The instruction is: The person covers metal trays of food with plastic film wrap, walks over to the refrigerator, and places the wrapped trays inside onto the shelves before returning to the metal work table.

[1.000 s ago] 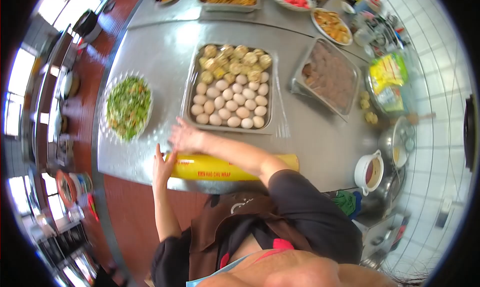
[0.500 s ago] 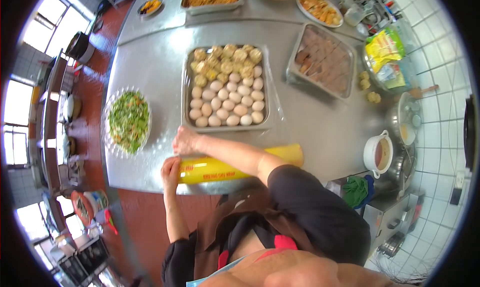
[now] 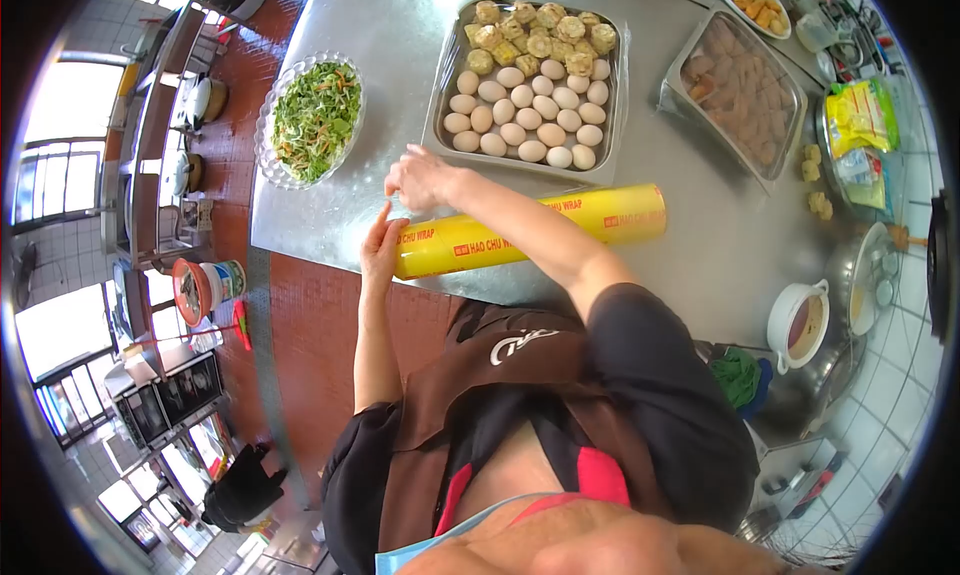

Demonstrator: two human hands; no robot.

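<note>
A yellow roll of plastic wrap (image 3: 610,213) with red lettering lies near the table's front edge. At its left end is my left hand (image 3: 380,247), fingers closed against the roll. My right arm crosses over the roll, and my right hand (image 3: 420,179) is closed just beyond that same end. Its fingers are pinched close to my left fingertips; any clear film between them is too faint to make out. Beyond my right hand sits a metal tray (image 3: 436,135) of eggs (image 3: 520,120) and pale yellow dumpling-like pieces (image 3: 540,40), with clear film around its edges.
A scalloped glass plate (image 3: 268,165) of shredded green salad (image 3: 315,120) stands at the left. To the right are a film-covered tray of brown pieces (image 3: 735,85), a white two-handled pot (image 3: 778,325) and a yellow bag (image 3: 860,115). The steel table (image 3: 690,245) ends close to my body.
The camera view has shifted, so the table's things appear farther up and right. The roll shows different lettering and a different tilt. Both hands stay close together at its left end.
</note>
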